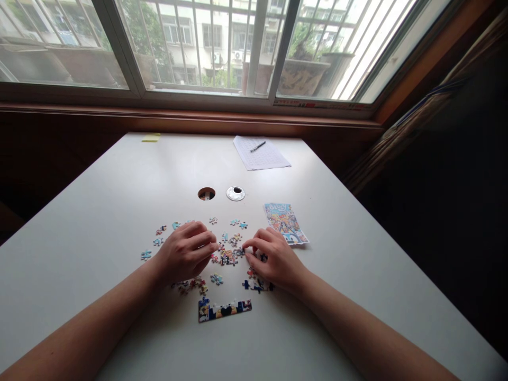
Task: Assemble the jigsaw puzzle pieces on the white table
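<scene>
Your left hand [186,253] lies palm down on the table [119,190], fingers curled loosely, tips touching the pile [228,253] of loose pieces at table centre; whether it has hold of any piece cannot be told. Your right hand [273,259] rests likewise at the pile's 3 o'clock, fingertips on pieces, grip hidden. A joined strip [224,309] lies at the pile's 6 o'clock. A picture card [284,222] lies at 2 o'clock.

Judgement: pieces are light, thin, stiff card, slick on this top. Pinch each by its edges; slide the strip flat, since joints may part.
</scene>
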Demonstrator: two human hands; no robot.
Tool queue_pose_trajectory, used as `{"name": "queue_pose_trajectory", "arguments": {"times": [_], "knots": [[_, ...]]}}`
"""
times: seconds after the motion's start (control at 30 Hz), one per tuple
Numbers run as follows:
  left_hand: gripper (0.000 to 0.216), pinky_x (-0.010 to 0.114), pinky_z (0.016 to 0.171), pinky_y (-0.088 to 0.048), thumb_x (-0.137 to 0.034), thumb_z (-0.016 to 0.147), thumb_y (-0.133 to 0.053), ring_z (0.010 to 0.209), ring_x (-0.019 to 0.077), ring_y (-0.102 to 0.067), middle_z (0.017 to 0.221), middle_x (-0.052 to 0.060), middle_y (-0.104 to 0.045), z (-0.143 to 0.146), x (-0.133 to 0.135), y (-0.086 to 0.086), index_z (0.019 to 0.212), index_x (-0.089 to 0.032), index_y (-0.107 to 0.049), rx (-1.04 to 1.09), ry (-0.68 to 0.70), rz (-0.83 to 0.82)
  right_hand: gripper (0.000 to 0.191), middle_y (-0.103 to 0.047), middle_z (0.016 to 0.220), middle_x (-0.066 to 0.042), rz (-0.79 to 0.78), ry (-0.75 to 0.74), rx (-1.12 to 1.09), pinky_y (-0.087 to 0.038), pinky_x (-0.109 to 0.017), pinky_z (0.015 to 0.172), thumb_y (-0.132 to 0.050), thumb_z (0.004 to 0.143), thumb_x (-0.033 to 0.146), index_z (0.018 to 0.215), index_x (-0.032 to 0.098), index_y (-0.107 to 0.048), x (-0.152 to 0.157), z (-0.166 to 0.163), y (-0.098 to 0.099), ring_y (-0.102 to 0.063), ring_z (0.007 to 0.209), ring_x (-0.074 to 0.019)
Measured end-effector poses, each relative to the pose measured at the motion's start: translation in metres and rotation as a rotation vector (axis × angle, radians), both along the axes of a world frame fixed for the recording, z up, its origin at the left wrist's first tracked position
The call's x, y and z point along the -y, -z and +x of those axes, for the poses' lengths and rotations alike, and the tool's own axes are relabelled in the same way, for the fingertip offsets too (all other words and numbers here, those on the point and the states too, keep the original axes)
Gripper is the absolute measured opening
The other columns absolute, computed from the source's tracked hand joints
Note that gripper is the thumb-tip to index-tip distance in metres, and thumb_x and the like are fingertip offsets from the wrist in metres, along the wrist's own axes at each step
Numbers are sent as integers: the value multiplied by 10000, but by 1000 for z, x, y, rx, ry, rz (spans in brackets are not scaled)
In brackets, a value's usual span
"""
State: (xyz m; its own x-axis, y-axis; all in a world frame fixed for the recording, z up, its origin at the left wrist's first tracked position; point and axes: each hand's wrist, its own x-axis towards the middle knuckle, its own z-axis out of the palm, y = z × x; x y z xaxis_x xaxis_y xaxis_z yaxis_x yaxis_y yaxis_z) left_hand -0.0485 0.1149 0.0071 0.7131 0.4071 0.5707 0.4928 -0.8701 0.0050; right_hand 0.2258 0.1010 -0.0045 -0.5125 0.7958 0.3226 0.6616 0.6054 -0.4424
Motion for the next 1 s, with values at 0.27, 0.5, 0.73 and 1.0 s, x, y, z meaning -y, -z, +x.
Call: {"name": "queue_pose_trajectory", "arguments": {"times": [0.27,0.5,0.73,1.0], "knots": [[133,348,712,-476,-119,869,-587,829,198,-538,915,20,-690,0,-1,1,952,-214,-628,-15,6,-7,135,-612,873,-33,3,-1,0,-383,-364,820,-630,890,209,992,252,-707,0,0,0,-513,845,-201],[135,337,717,-481,-127,882,-585,829,186,-539,915,14,-687,0,-1,1,972,-218,-630,-31,13,1,135,-617,883,-33,-7,-3,0,-385,-369,828,-636,889,201,994,250,-705,0,0,0,-512,860,-205],[142,340,711,-479,-131,890,-579,828,188,-539,918,18,-687,1,-1,1,986,-221,-633,-36,23,11,132,-617,881,-40,2,-8,-14,-389,-368,822,-640,891,204,997,249,-706,0,1,1,-513,856,-207],[156,351,716,-483,-123,883,-590,833,195,-543,935,25,-693,0,-1,1,999,-218,-635,-42,35,-11,130,-615,884,-33,-11,-6,-2,-384,-369,825,-636,892,208,996,250,-702,-1,1,2,-508,855,-204]]}}
